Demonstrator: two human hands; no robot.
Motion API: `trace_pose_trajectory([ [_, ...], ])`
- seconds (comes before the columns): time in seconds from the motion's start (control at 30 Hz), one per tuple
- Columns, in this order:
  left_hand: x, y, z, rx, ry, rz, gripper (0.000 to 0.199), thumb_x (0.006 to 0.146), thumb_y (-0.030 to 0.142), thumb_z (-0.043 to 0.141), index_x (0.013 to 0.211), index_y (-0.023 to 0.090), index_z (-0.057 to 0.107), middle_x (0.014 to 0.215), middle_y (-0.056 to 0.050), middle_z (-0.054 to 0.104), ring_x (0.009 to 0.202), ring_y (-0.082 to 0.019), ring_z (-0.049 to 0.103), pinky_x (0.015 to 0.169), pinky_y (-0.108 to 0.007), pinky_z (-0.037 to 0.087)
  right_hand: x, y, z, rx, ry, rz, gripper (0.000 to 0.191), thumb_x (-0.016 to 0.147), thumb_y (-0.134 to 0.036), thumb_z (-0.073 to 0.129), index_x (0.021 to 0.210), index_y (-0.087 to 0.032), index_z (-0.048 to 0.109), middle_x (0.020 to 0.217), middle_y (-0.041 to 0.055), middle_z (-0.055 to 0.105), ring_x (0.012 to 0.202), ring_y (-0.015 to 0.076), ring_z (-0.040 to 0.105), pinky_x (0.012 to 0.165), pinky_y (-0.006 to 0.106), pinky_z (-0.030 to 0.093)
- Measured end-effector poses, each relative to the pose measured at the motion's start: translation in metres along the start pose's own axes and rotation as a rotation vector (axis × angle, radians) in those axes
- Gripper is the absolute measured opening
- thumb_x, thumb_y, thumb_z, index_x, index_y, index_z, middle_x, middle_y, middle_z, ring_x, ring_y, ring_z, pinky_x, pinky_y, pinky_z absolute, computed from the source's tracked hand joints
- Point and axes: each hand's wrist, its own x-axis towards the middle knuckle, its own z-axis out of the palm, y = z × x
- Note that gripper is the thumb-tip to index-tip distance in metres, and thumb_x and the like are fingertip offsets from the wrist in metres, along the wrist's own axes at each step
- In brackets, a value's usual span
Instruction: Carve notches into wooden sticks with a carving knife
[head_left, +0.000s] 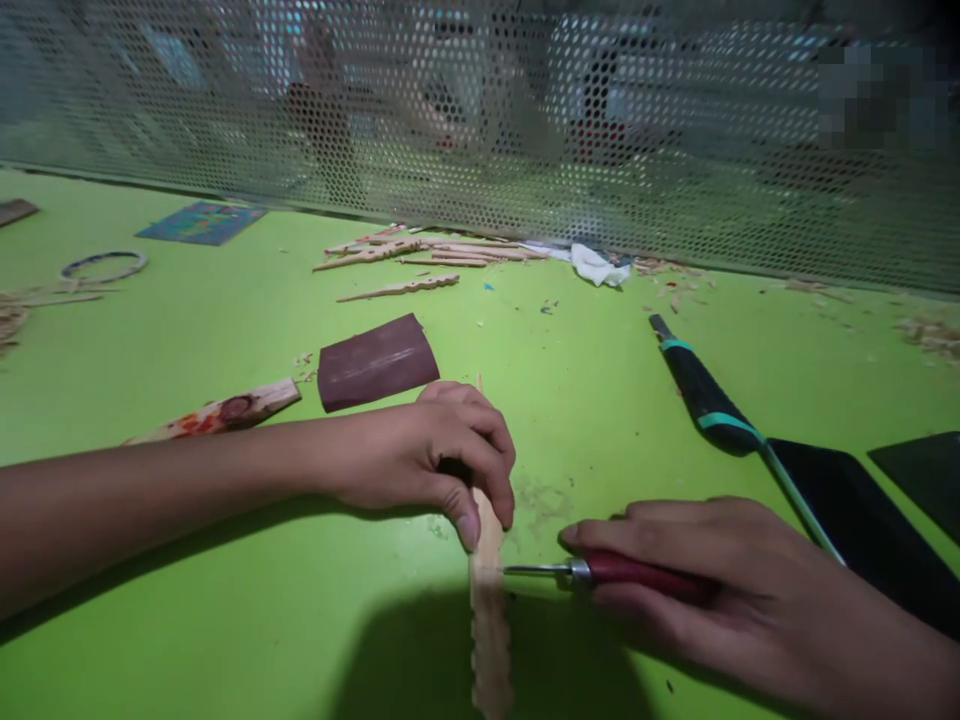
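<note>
1. Across a bright green surface [225,640], a person's two hands worked over a notched wooden strip [492,620], which lay lengthwise at front centre, its near end cut off by the frame.
2. The left hand [420,445] was closed on the strip's far part, thumb on one side and fingers curled over the other.
3. The right hand [742,570] was wrapped around a red-handled tool [622,572], its thin metal shaft pointing at the strip's right edge; whether the tip touched the wood could not be told.
4. Beyond the left wrist sat curved brown sandpaper [379,362], near a red-stained piece of wood [240,408].
5. To the right, a black-handled knife [709,400] with teal bands lay just beside a flat black object [847,490].
6. At the back, slim wooden pieces [375,255] and a crumpled white tissue [598,266] lay before a perforated screen [450,130].
</note>
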Motion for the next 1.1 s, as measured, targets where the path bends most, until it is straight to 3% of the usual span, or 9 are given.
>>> trace_pose_trajectory([
  [0.27,-0.002,-0.006,0.005,-0.035,0.038,0.000,0.025,0.096,0.054,0.069,0.100,0.035,0.085,0.107,-0.003,0.077,0.110,-0.025,0.062,0.113,-0.038,0.030,-0.003,0.003,0.005,-0.075,0.005,-0.027,0.023,0.103,-0.036,0.065,0.122,-0.030,0.074,0.078,0.0007,0.077,0.060,0.0153,0.071,0.054,0.027,0.049],
  [0.5,-0.002,-0.009,0.008,0.022,0.068,0.037,0.012,0.093,0.040,0.077,0.098,0.032,0.084,0.105,-0.001,0.076,0.112,-0.023,0.062,0.112,-0.034,0.030,0.000,-0.002,0.005,-0.167,-0.011,-0.099,0.022,0.109,-0.038,0.055,0.114,-0.024,0.072,0.069,-0.0011,0.069,0.054,0.0126,0.065,0.049,0.025,0.043],
  [0.7,-0.001,-0.008,0.008,0.049,0.078,0.050,0.016,0.093,0.044,0.076,0.097,0.031,0.084,0.106,-0.001,0.076,0.112,-0.024,0.061,0.108,-0.035,0.030,-0.004,-0.002,0.009,-0.228,-0.014,-0.135,0.021,0.109,-0.037,0.054,0.118,-0.023,0.067,0.072,-0.0020,0.067,0.055,0.0125,0.064,0.051,0.027,0.043],
  [0.87,0.000,-0.009,0.005,0.050,0.043,0.081,0.011,0.094,0.037,0.077,0.101,0.031,0.084,0.104,-0.001,0.076,0.110,-0.023,0.062,0.107,-0.034,0.030,-0.002,-0.003,0.006,-0.166,-0.066,-0.084,0.022,0.110,-0.037,0.052,0.116,-0.025,0.070,0.075,0.0005,0.071,0.059,0.0143,0.067,0.053,0.027,0.046],
  [1.1,-0.001,-0.014,0.006,0.039,0.053,0.111,0.015,0.093,0.042,0.078,0.101,0.031,0.082,0.104,0.000,0.075,0.110,-0.022,0.061,0.106,-0.036,0.029,-0.003,-0.001,0.001,-0.135,-0.077,-0.079,0.017,0.108,-0.030,0.054,0.115,-0.026,0.069,0.080,0.0010,0.074,0.062,0.0139,0.069,0.057,0.025,0.048],
])
